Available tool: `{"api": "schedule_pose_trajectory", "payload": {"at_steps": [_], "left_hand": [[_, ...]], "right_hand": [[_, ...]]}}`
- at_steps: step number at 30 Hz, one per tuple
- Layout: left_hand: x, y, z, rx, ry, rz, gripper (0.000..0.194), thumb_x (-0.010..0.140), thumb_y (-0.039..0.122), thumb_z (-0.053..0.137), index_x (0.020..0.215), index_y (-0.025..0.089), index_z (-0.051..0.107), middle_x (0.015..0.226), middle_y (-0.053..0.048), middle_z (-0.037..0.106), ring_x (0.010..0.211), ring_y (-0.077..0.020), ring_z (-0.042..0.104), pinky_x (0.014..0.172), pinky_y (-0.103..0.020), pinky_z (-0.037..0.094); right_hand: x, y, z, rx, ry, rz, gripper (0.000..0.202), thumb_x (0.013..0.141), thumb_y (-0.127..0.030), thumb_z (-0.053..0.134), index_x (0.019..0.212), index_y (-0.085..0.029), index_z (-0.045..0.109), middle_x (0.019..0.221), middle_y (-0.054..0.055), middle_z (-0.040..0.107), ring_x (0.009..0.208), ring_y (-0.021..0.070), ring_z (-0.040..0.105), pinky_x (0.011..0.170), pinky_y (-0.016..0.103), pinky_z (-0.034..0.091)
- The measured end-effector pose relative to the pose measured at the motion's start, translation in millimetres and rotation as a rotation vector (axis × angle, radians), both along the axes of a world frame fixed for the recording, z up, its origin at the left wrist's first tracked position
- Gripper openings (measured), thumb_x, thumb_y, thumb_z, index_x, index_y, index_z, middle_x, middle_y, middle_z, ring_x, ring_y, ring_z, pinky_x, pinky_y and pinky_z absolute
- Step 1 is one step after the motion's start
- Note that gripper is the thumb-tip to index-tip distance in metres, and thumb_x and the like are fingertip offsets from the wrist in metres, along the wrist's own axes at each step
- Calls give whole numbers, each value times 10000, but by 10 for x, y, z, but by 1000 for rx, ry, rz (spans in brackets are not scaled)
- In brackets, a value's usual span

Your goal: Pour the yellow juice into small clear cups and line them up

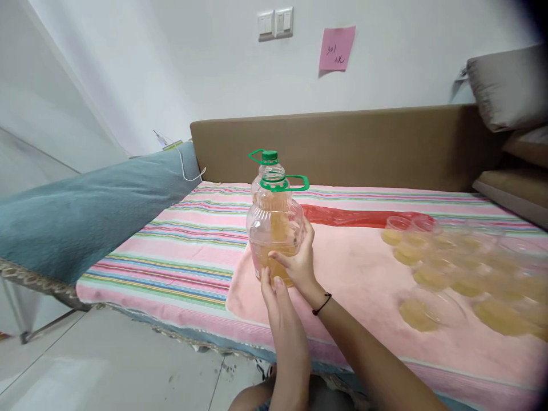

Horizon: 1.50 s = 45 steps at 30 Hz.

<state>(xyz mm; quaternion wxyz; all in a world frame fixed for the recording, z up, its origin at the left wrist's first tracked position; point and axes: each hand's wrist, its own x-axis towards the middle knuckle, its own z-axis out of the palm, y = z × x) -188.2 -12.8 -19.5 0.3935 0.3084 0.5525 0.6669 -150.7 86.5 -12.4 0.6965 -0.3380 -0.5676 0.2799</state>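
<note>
A clear plastic jug (276,228) with amber liquid in its lower part is between my hands, over the near edge of the pink cloth. Its mouth shows no cap, and a green handle (297,183) sticks out to the right of the neck. My right hand (302,257) is closed round its right side, thumb across the front. Low on the front, my left hand (276,294) presses its fingers to the jug near the base. Directly behind stands a second jug, mostly hidden, with a green cap (269,155) and green handle.
Several clear cups (432,274) of yellow liquid stand at the right on the pink cloth (342,274). Red plastic (342,216) lies behind them. A striped cover (171,251) lies beneath, with a brown backrest (342,148) behind, a blue armrest (107,194) left and cushions (509,85) right.
</note>
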Motion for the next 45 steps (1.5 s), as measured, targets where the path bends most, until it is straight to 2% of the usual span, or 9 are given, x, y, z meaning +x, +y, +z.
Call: {"api": "schedule_pose_trajectory", "payload": {"at_steps": [3, 6, 12, 15, 18, 22, 25, 31, 45], "left_hand": [[143, -106, 252, -39, 40, 22, 653, 898, 579, 349, 1429, 201, 311, 1554, -81, 267, 1442, -215, 219, 1172, -366, 229], [247, -163, 372, -46, 100, -8, 615, 922, 497, 355, 1444, 179, 278, 1568, -80, 230, 1449, -200, 194, 1181, -355, 205], [563, -214, 278, 40, 219, -173, 570, 908, 427, 430, 1409, 172, 340, 1529, -104, 315, 1422, -215, 264, 1180, -379, 197], [802, -204, 174, -20, 144, -390, 561, 853, 371, 527, 1351, 146, 399, 1465, -156, 400, 1344, -249, 397, 1124, -401, 305], [1047, -174, 54, -94, 29, -572, 508, 786, 300, 602, 1244, 121, 477, 1351, -197, 519, 1238, -268, 515, 1069, -411, 369], [1302, -148, -68, -148, -26, -691, 449, 721, 262, 651, 1131, 118, 534, 1199, -201, 628, 1099, -272, 616, 994, -424, 440], [1425, -144, -108, -190, -38, -715, 515, 701, 276, 670, 1160, 110, 505, 1211, -213, 618, 1093, -274, 621, 987, -425, 447], [1576, -122, -132, -219, -29, -720, 650, 716, 313, 670, 1271, 124, 391, 1245, -213, 597, 1111, -258, 613, 1002, -419, 438], [2020, -88, -148, -163, -46, -808, 544, 750, 251, 664, 1228, 134, 433, 1336, -224, 537, 1220, -246, 548, 1051, -379, 386]], "right_hand": [[136, -60, 83, -56, -79, 59, 1087, 606, -525, 806, 1451, -247, 181, 1537, 160, 268, 1412, 312, 258, 1129, 538, 254], [501, -208, 256, -63, -89, 54, 1007, 678, -527, 754, 1452, -242, 176, 1568, 161, 194, 1442, 279, 189, 1149, 534, 196], [1834, -844, 596, 80, 33, -222, 466, 859, -423, 605, 1287, -305, 463, 1418, 66, 478, 1349, 228, 398, 1124, 485, 278], [2407, -1171, 509, 8, 54, -326, 308, 860, -412, 608, 1138, -280, 594, 1203, 50, 623, 1153, 223, 570, 1051, 466, 382], [2737, -1400, 229, -260, 111, -285, 293, 783, -432, 687, 1018, -260, 655, 1127, 43, 655, 1035, 217, 616, 1030, 443, 401], [2834, -1546, -174, -466, 217, -214, 326, 703, -408, 749, 968, -237, 665, 1101, 65, 683, 1021, 247, 641, 1015, 473, 424], [2750, -1598, -334, -581, 330, -145, 315, 708, -388, 730, 973, -238, 649, 1091, 76, 709, 1028, 261, 663, 996, 489, 452], [2590, -1658, -347, -688, 442, -48, 362, 684, -346, 747, 1012, -236, 640, 1161, 92, 700, 1146, 272, 614, 1021, 453, 448], [2711, -1731, -370, -635, 439, -173, 440, 694, -417, 750, 1065, -248, 586, 1283, 86, 603, 1257, 261, 513, 1091, 433, 351]]}}
